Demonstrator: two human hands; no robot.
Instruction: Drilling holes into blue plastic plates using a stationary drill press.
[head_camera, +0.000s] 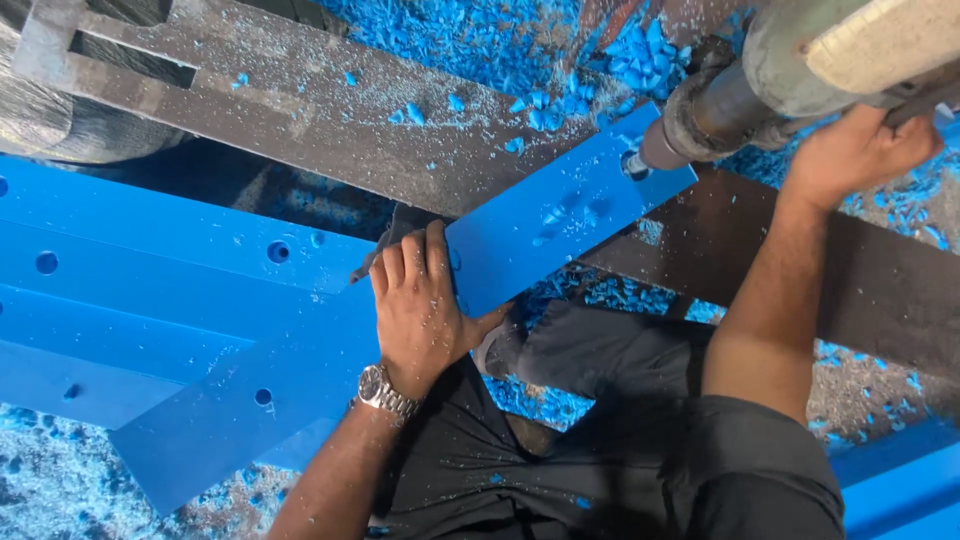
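Blue plastic strip (480, 270): long and flat, lying slantwise across the grey steel frame (330, 140), its far end under the drill bit (637, 162). Beside it, to my left, a stack of like blue strips (150, 290), already holed. Heavy drill (790, 60), upper right, its nose touching the strip near the end. My left hand (425, 305) lies flat, fingers spread, pressing the strip down at mid-length, grasping nothing. My right hand (860, 150) is closed round the drill's grip. To do this well, I judge the strip must stay pinned firmly so it cannot spin, the bit held square to the face, and my left fingers kept well apart from the bit. Blue shavings (560, 60) and pale swarf litter the frame and the floor below; footing looks cluttered.
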